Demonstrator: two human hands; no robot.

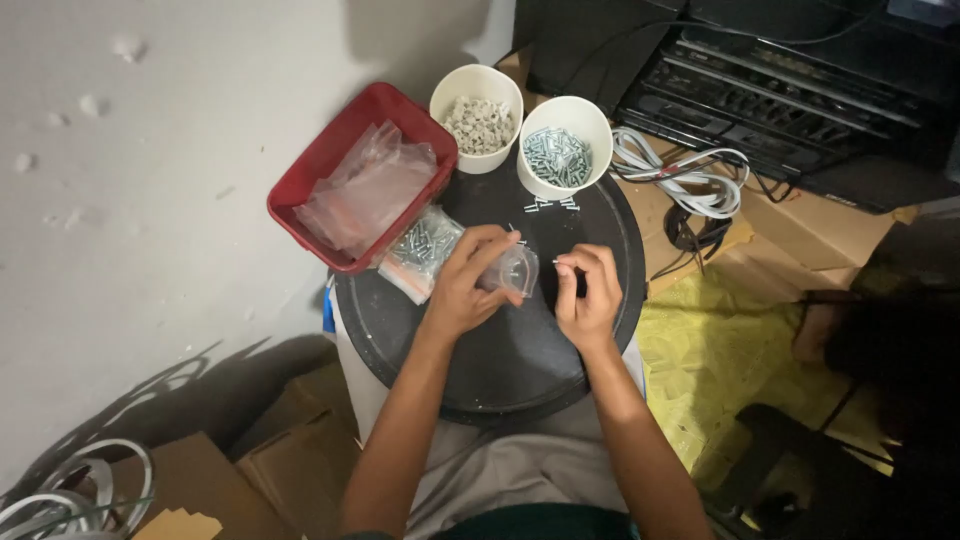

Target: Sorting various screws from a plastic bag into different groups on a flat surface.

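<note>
My left hand [468,280] holds a small clear plastic bag [513,270] open above the round black tray [500,370]. My right hand [588,290] is just right of the bag, fingers pinched on a small screw near the bag's mouth. A filled clear bag of screws [422,250] lies on the tray by my left hand. A few loose screws [552,205] lie on the tray in front of the cups.
A red bin [330,150] with empty clear bags stands at the tray's far left. Two white cups stand behind: one [478,120] with pale small parts, one [565,145] with screws. White cables [680,175], black equipment [790,80], yellow cloth [720,350] and cardboard [250,480] surround the tray.
</note>
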